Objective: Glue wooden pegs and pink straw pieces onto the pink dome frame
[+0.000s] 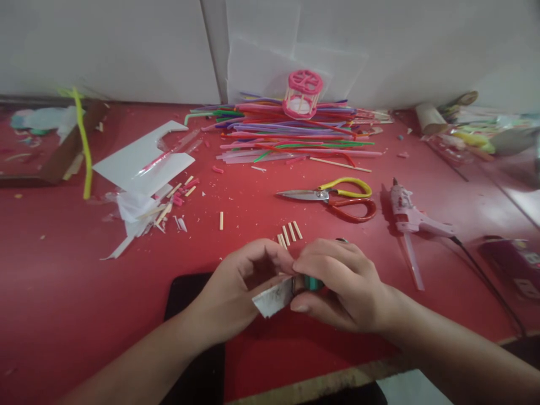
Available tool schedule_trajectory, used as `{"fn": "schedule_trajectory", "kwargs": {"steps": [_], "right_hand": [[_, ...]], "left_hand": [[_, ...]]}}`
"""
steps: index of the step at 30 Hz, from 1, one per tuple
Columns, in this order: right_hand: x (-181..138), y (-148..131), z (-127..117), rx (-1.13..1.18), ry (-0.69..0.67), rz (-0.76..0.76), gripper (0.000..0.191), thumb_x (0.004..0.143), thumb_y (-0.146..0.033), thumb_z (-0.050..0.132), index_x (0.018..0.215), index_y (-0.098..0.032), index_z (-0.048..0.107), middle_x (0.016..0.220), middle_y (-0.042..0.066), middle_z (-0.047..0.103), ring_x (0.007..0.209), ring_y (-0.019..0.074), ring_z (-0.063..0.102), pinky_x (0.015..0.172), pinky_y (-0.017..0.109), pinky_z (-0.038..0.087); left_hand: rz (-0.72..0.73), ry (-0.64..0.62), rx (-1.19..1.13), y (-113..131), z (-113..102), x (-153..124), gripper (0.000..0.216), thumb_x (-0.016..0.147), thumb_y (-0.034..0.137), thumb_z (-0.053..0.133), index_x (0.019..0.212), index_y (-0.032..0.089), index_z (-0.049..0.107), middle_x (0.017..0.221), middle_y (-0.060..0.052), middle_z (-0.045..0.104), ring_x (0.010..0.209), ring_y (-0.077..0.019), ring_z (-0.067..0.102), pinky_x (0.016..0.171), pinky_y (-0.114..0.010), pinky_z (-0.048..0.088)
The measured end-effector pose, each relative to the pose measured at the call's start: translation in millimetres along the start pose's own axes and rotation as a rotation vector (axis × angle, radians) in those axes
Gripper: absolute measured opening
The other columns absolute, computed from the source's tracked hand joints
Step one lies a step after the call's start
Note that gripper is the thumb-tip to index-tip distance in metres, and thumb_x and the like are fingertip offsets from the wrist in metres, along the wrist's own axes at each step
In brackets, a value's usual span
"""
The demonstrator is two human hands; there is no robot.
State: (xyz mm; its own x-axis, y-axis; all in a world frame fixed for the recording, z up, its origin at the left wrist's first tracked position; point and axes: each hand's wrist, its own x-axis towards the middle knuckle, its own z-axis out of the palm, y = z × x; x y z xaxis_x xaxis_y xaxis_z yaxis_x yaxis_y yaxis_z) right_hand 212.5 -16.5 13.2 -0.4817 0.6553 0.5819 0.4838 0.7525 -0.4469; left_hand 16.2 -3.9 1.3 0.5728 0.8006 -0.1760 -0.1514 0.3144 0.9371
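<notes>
At the lower centre of the frame, two bare hands meet over a glossy red worktop. The right hand has its fingers curled closed around a flat grey metal blade with a green handle, which points toward the lower left. The left hand is bent in beside it, its fingers curled near the blade; whether they grip anything cannot be told.

Just above the hands lie several short pale wooden sticks, with one more short pale stick apart to their left. In the centre right lie metal scissors with one yellow and one red handle, and at the right a pale pink glue gun. At the upper centre, a small pink round-ended cage with pale bars stands by a spread of multicoloured fuzzy stems. White cut card lies at the left, above a black flat object lower down.
</notes>
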Motion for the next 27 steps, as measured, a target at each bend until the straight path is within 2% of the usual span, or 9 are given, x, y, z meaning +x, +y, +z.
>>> {"fn": "schedule_trajectory", "kwargs": {"steps": [4, 7, 9, 12, 15, 21, 27], "right_hand": [[-2.4, -0.1, 1.2, 0.001, -0.001, 0.027, 0.025, 0.102, -0.043, 0.051, 0.097, -0.019, 0.058, 0.073, 0.001, 0.066, 0.062, 0.0136, 0.061, 0.056, 0.025, 0.047], [-2.8, -0.5, -0.1, -0.017, 0.006, 0.053, 0.024, 0.101, -0.042, 0.053, 0.096, -0.019, 0.058, 0.075, 0.002, 0.066, 0.064, 0.0137, 0.060, 0.057, 0.026, 0.047], [-2.2, -0.7, -1.6, -0.011, 0.014, 0.069, 0.025, 0.101, -0.042, 0.053, 0.096, -0.018, 0.058, 0.074, 0.002, 0.065, 0.064, 0.0132, 0.060, 0.058, 0.025, 0.048], [-0.8, -0.8, -2.5, 0.008, 0.002, 0.091, 0.025, 0.101, -0.041, 0.052, 0.095, -0.017, 0.058, 0.071, 0.001, 0.064, 0.061, 0.0117, 0.059, 0.057, 0.024, 0.049], [-0.2, -0.8, -1.6, 0.001, -0.023, 0.111, 0.025, 0.101, -0.040, 0.053, 0.094, -0.016, 0.058, 0.071, 0.001, 0.064, 0.059, 0.0117, 0.058, 0.055, 0.024, 0.048], [-0.3, -2.3, -1.0, -0.003, -0.026, 0.122, 0.025, 0.101, -0.039, 0.052, 0.092, -0.016, 0.057, 0.070, 0.001, 0.063, 0.058, 0.0117, 0.056, 0.055, 0.024, 0.047], [-0.6, -3.1, -1.5, -0.005, -0.038, 0.143, 0.025, 0.100, -0.040, 0.053, 0.090, -0.017, 0.056, 0.072, 0.001, 0.063, 0.059, 0.0119, 0.057, 0.056, 0.024, 0.047]], "left_hand": [[0.086, -0.066, 0.266, -2.4, 0.0, -1.9, 0.006, 0.086, 0.015, 0.068, 0.085, 0.020, 0.064, 0.079, 0.000, 0.066, 0.069, -0.0134, 0.061, 0.063, -0.023, 0.051], [0.184, -0.074, 0.393, -2.4, 0.1, -1.5, 0.015, 0.086, 0.007, 0.060, 0.081, 0.020, 0.065, 0.081, -0.001, 0.068, 0.073, -0.0144, 0.063, 0.065, -0.023, 0.051], [0.223, 0.015, 0.338, -2.3, -0.3, -0.6, 0.016, 0.084, 0.006, 0.061, 0.084, 0.020, 0.067, 0.083, -0.001, 0.071, 0.075, -0.0150, 0.066, 0.066, -0.023, 0.052], [0.253, 0.221, 0.267, -2.0, -1.4, 0.6, 0.008, 0.085, 0.014, 0.067, 0.087, 0.021, 0.072, 0.082, -0.002, 0.073, 0.073, -0.0152, 0.068, 0.063, -0.023, 0.054], [0.308, 0.308, 0.345, -0.1, -2.3, -0.1, 0.007, 0.085, 0.017, 0.070, 0.084, 0.022, 0.075, 0.082, -0.001, 0.073, 0.072, -0.0137, 0.068, 0.063, -0.021, 0.054], [0.417, 0.270, 0.431, 2.7, -4.0, -3.9, 0.022, 0.082, 0.007, 0.070, 0.091, 0.026, 0.077, 0.086, 0.001, 0.075, 0.077, -0.0124, 0.069, 0.067, -0.019, 0.055], [0.477, 0.233, 0.461, 1.4, -4.4, -4.0, 0.030, 0.079, 0.000, 0.066, 0.092, 0.026, 0.076, 0.087, 0.001, 0.073, 0.076, -0.0113, 0.069, 0.064, -0.018, 0.054]]}}
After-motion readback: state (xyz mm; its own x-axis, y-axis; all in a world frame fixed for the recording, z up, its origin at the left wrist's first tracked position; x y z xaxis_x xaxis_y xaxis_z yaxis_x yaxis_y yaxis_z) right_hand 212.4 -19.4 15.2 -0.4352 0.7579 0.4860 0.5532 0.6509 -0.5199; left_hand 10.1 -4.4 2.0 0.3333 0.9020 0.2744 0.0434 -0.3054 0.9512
